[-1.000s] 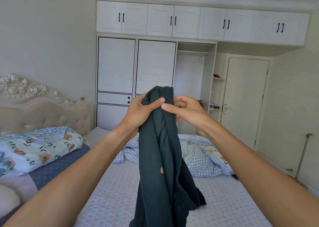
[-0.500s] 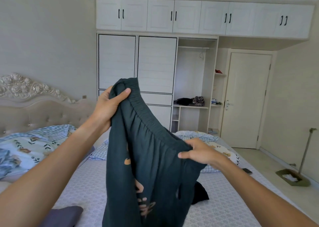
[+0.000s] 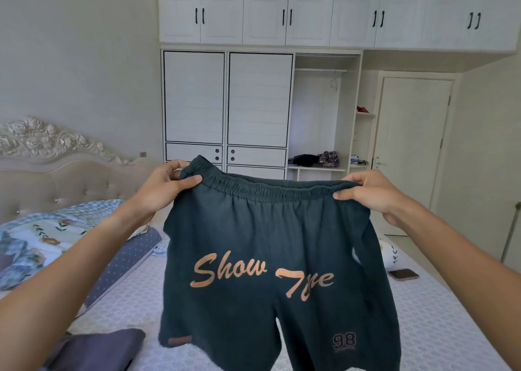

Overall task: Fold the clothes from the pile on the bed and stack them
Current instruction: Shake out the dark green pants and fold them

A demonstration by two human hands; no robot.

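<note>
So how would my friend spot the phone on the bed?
Find the big bed with the pale patterned sheet. Look along its right edge, beside the dark green shorts the hands hold up. The flat dark rectangular phone lies there, the only hard, shiny thing among soft fabrics.

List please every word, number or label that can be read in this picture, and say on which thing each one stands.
"Show Type": orange script across the dark green shorts.
"98": dark number near the hem of the leg on the picture's right.
Small line under the "98": too small to read.
Orange-brown tag at the other leg's hem: blurred, unreadable.
Boxes on the wardrobe shelf: too small to read.
</note>
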